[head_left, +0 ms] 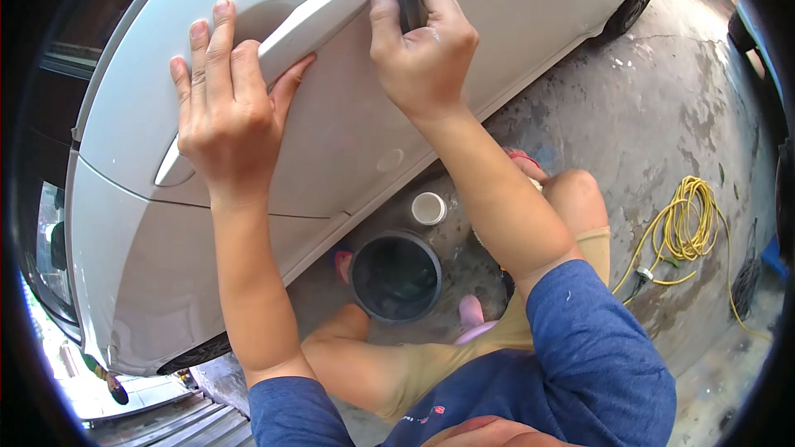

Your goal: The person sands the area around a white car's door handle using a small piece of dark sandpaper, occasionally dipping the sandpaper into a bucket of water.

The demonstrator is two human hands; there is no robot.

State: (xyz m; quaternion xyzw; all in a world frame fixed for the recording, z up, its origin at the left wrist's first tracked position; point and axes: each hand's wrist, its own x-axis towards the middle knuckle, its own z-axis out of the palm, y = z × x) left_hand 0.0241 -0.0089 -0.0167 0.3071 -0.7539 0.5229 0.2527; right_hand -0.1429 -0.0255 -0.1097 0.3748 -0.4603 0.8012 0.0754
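Observation:
A white door handle (319, 18) runs slantwise across the pale car door (331, 124). Across the handle's middle lies my left hand (232, 108), its fingers stretched out and spread on the door above, with the thumb along the lower side. At the handle's upper right end, my right hand (426, 54) pinches a folded dark sheet of sandpaper (407, 2) between thumb and curled fingers. The sandpaper meets the handle's tip and the panel beside it. Part of the sheet is hidden behind my fingers.
Below the door stand a dark round bucket (396, 277) with liquid in it and a small white tub (429, 209). A coiled yellow cable (691, 223) lies on the stained concrete floor (629, 124) at right. A pink object (471, 311) is by my legs.

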